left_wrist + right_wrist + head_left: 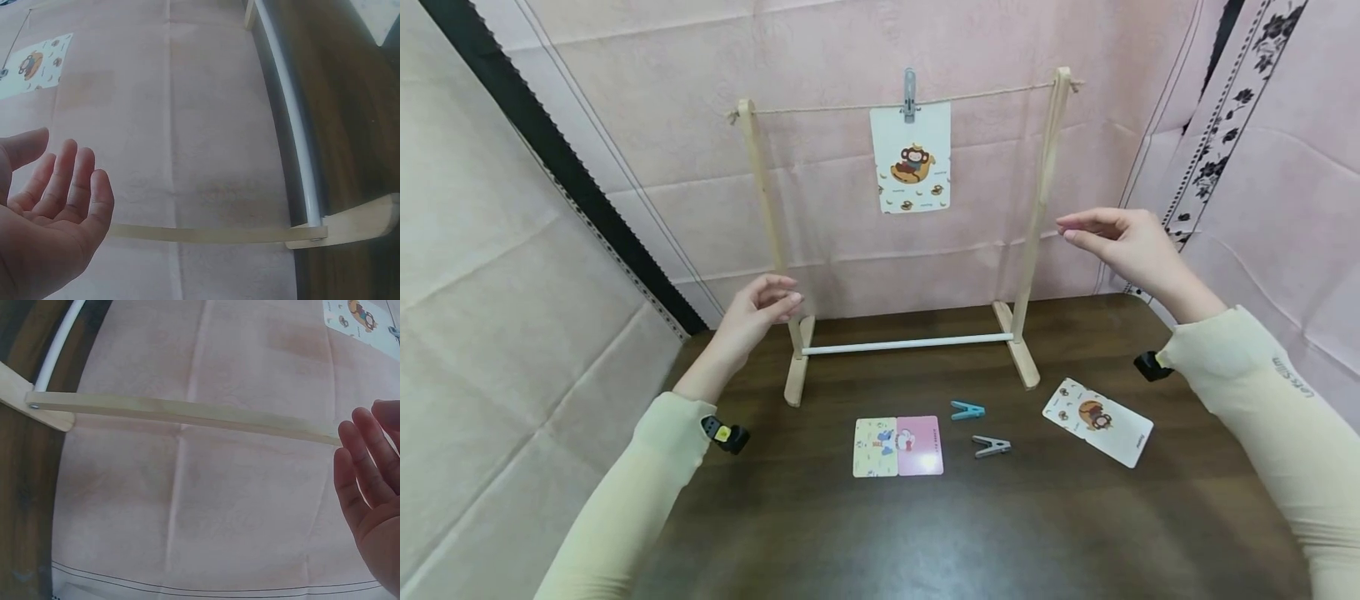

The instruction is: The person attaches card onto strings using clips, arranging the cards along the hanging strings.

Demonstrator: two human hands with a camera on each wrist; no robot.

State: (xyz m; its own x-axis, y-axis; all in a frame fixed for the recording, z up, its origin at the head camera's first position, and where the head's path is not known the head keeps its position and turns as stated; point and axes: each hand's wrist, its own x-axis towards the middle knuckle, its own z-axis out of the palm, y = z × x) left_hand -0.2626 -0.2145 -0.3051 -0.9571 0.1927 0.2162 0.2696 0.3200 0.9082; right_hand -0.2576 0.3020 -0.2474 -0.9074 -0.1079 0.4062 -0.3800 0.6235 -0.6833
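A white card with a monkey picture [904,179] hangs from the string [820,109] of a wooden stand, held by a grey-blue clothespin [910,96]. My left hand [758,310] is raised beside the stand's left post [763,183], its fingers loosely bent and nothing in them. To the right of the right post [1042,200], my right hand [1120,237] hovers with relaxed fingers and holds nothing. Both palms show bare in the wrist views, the left hand [56,219] and the right hand [372,481] alike.
On the brown table [790,517] lie a blue clothespin [967,410], a grey clothespin [992,447], a yellow-and-pink card [917,446] and another monkey card [1099,422]. A white rod [910,343] joins the stand's feet. Pink cloth [685,167] surrounds the back and sides.
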